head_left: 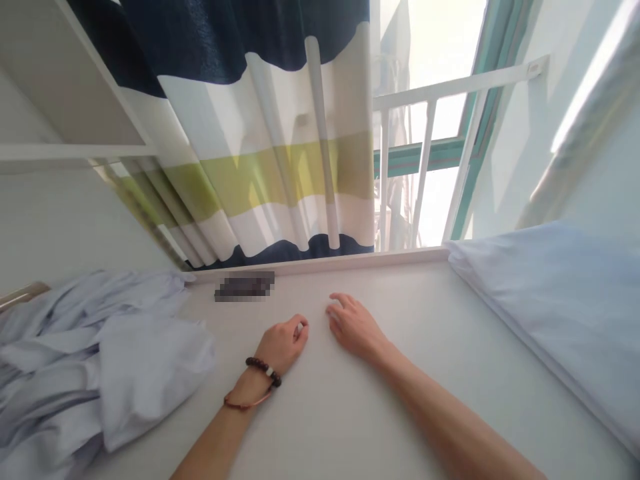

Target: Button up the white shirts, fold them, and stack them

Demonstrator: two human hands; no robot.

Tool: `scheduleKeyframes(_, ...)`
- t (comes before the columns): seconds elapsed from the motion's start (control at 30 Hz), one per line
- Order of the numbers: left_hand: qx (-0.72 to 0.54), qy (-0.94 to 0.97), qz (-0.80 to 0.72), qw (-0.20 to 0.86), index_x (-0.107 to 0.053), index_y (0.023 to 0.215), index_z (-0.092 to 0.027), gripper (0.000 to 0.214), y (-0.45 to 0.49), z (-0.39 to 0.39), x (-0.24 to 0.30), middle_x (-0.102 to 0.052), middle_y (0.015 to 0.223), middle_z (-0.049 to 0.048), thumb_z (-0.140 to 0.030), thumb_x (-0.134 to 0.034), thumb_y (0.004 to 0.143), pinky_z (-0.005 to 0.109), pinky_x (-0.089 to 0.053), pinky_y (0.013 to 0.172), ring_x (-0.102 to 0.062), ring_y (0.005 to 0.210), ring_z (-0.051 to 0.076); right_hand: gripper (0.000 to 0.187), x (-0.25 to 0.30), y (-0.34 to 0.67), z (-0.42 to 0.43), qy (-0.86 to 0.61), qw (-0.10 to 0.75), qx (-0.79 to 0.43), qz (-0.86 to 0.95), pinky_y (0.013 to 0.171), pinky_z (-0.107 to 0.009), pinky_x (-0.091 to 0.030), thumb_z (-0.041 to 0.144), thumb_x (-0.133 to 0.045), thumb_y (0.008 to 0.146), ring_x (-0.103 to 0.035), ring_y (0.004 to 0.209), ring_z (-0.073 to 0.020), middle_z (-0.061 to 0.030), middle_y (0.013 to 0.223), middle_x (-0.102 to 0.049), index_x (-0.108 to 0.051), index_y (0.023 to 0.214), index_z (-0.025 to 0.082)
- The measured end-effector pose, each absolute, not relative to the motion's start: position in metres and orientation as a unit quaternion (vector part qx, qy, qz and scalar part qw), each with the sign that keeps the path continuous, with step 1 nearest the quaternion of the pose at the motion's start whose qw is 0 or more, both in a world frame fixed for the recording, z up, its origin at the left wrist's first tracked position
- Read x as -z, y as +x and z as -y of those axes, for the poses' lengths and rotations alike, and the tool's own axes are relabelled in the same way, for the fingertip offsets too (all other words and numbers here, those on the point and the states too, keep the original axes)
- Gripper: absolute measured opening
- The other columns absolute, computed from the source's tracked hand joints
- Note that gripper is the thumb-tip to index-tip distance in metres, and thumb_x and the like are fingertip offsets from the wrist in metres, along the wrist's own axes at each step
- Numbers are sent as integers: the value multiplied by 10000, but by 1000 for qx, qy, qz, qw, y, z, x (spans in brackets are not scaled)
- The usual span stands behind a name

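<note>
- As a judgement, the step in hand looks like a pause between handlings: neither hand visibly grips anything.
- The left hand [283, 343], lower centre of the frame, is loosely curled, thumb and index finger close together around a small gap; whether their tips meet cannot be told. It appears to rest on the white counter [320, 427].
- The right hand [356, 327], just right of centre, has loosely bent, spread fingers, apparently touching the counter. The two hands are apart.
- Crumpled white cloth [155, 373] lies at lower left, apart from the left hand; smoother white cloth [555, 313] lies at right, well apart from the right hand.
- A dark pixelated object [245, 287], left of centre by the counter's far edge, is near the left hand, untouched.
- Taking up either cloth would probably call for a sideways reach with opened fingers.
</note>
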State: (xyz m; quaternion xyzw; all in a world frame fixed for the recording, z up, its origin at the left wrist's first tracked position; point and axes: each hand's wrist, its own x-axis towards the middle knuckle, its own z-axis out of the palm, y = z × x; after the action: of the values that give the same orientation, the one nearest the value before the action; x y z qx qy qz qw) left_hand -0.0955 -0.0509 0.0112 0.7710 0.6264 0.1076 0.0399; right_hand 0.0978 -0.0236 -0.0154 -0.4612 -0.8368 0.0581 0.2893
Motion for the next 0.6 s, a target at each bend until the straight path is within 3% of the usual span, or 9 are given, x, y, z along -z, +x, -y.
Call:
scheduleKeyframes(0.23,-129,757,-633,97,-652,969,-223,254,-110,43,-8,-682,724,-3,-301,-425,885,251,-481,635,-624,661,148,262,26,101,18,-442,294,-92,842,947,-333,-434,159,-428,887,-560,1056,-215,-104,1136,-610,-639,1040,175)
scheduleKeyframes(0.33,-124,747,-648,78,-658,1033,-231,261,-130,47,-27,-703,965,41,-283,-479,850,317,-493,855,-640,894,177,269,25,101,20,-441,287,-90,846,941,-340,-437,161,-422,887,-556,1060,-220,-101,1146,-606,-632,1054,183)
scheduleKeyframes(0.4,-127,728,-673,32,-604,1182,-253,373,-157,59,-52,-549,1324,93,-289,-535,817,472,-315,1076,-472,1236,263,270,24,100,21,-444,286,-87,844,934,-334,-439,161,-419,887,-557,1058,-220,-100,1139,-609,-633,1050,187)
scheduleKeyframes(0.47,-128,603,-782,-95,-492,1317,-265,512,-194,78,-79,-315,1506,131,-401,-521,824,674,-147,1063,-215,1390,384,272,23,100,22,-448,283,-86,844,926,-329,-442,158,-417,885,-556,1055,-222,-99,1130,-613,-637,1043,188)
scheduleKeyframes(0.53,-89,432,-884,-153,-335,1427,-264,822,-237,99,-95,-136,1562,170,-658,-529,732,783,-181,940,-69,1388,507,274,22,100,23,-450,277,-89,844,919,-334,-444,155,-416,882,-553,1054,-228,-98,1127,-616,-639,1038,187)
scheduleKeyframes(0.6,-42,340,-932,-119,-254,1462,-178,1059,-278,119,-93,-132,1532,277,-749,-564,625,731,-345,852,-179,1325,587,278,22,100,22,-450,276,-91,845,921,-346,-443,156,-410,884,-547,1060,-235,-98,1134,-614,-638,1040,182)
